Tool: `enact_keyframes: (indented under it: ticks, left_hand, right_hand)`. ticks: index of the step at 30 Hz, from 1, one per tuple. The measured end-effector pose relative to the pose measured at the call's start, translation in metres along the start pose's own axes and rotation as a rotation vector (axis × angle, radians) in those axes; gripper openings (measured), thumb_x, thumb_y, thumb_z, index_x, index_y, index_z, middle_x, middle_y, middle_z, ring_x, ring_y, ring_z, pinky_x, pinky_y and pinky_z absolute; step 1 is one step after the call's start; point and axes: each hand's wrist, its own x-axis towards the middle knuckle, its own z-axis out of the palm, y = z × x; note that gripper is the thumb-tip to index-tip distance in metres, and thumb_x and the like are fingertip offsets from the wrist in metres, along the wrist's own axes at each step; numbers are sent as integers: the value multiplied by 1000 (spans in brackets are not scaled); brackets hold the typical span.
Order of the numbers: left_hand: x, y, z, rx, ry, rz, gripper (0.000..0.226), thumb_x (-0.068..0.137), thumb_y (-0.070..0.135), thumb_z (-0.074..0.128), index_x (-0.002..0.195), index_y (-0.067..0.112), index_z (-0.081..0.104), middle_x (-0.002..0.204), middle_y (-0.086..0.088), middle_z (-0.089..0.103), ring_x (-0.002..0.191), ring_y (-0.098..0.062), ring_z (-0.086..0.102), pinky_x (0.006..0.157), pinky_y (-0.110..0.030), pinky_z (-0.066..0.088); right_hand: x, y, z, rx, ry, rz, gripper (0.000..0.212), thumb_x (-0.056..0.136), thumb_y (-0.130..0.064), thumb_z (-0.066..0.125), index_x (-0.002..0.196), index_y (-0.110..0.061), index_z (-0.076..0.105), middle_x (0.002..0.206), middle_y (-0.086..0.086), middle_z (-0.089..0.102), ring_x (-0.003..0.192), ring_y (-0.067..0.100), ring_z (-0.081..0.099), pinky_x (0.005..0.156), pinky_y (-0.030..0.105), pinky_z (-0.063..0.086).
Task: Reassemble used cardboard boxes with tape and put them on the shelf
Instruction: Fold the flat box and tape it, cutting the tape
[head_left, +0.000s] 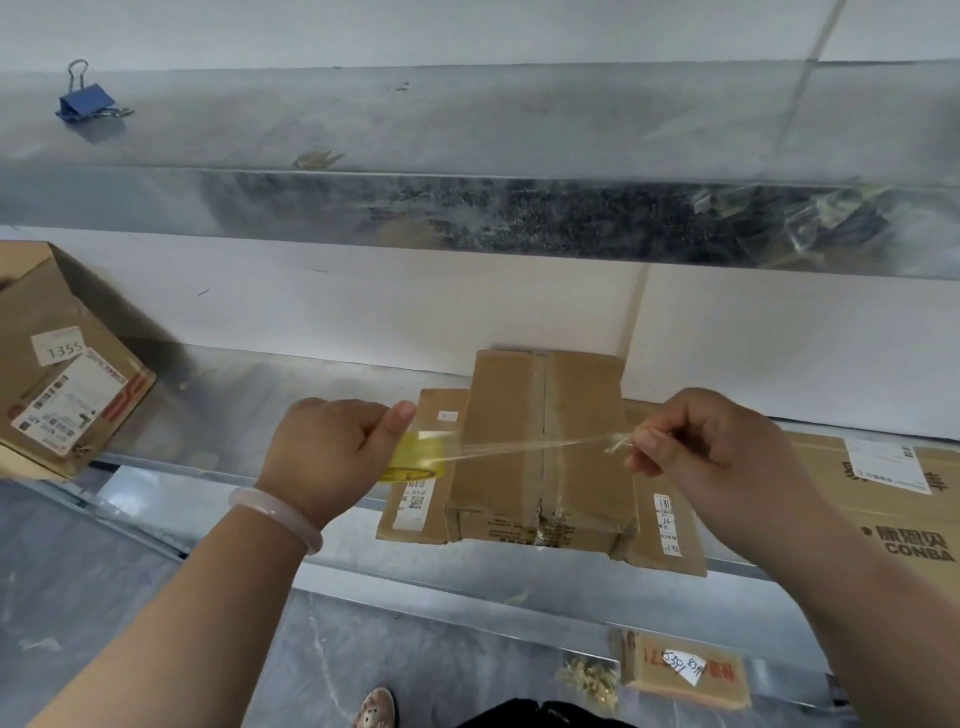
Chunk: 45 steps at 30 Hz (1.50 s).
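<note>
A brown cardboard box (504, 441) rests on the metal shelf (249, 415), its taped centre seam facing up and its side flaps spread out flat. My left hand (327, 452) grips a yellowish roll of clear tape (415, 457) just left of the box. My right hand (696, 441) pinches the tape's free end (618, 441). A strip of clear tape (519, 447) stretches between both hands, hovering across the box top.
A labelled box (57, 374) leans at the shelf's left end. A flattened printed carton (893, 493) lies at the right. A small box (685, 670) sits on the lower shelf. A blue binder clip (85, 101) lies on the upper shelf.
</note>
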Motion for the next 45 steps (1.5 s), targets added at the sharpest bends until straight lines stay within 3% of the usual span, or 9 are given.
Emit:
enact_keyframes:
  ticks: [15,19,22,27,30,33,38,42,45]
  left_hand:
    - [-18,-33,21,129,-7,200,53,101,51,23,54,29,31,43,8,31,40,-9,35,57,-24,30]
    - [-18,-30,20,-65,-45,217,60,100,59,14,85,30,64,66,13,60,59,-6,54,64,-23,39]
    - [-20,-31,18,-201,-44,213,61,99,62,16,98,29,68,81,16,66,71,-3,58,60,-21,45]
    - [-17,-35,22,112,-12,330,65,102,56,13,88,28,70,61,11,61,52,-11,56,46,-23,44]
    - [-16,-33,25,249,41,254,66,101,54,14,76,27,68,52,9,53,44,-13,50,39,-22,39]
    - [-15,-37,26,232,25,225,68,100,59,12,73,30,69,53,11,55,45,-11,51,45,-24,39]
    - [-24,-54,26,-40,-143,228,71,93,72,12,97,35,73,78,18,68,66,-4,60,65,-17,40]
    - [-28,-62,33,79,-90,258,72,91,76,19,99,32,76,71,13,66,61,-13,62,58,-30,48]
    - [-24,-58,32,220,-42,273,76,87,80,18,92,33,77,60,13,61,49,-14,59,50,-23,40]
  right_hand:
    - [-26,52,-11,-58,4,173,14,93,-18,62,80,-21,66,75,-20,72,72,-4,66,74,31,52]
    - [-27,61,-19,4,62,196,15,94,-12,61,80,-17,66,72,-17,72,69,-1,67,68,26,45]
    - [-29,64,-24,6,76,188,16,94,-12,61,80,-18,67,73,-17,72,70,-2,67,67,24,43]
    - [-32,69,-22,3,78,187,16,94,-11,61,80,-17,66,74,-18,72,72,-1,67,66,25,43]
    - [-32,71,-18,14,73,201,15,94,-12,60,81,-17,65,74,-18,72,71,-2,67,67,26,44]
    - [-30,78,-14,34,76,239,14,95,-12,60,82,-16,65,74,-16,73,69,0,67,70,30,48]
    - [-31,97,-4,30,55,303,12,96,-10,59,84,-13,63,74,-15,73,67,4,68,74,36,56]
    - [-34,104,8,50,70,299,14,95,-8,60,82,-14,61,76,-12,73,69,10,69,78,44,58]
    - [-38,106,9,31,95,287,14,95,-10,60,83,-16,61,77,-18,71,71,4,68,75,36,57]
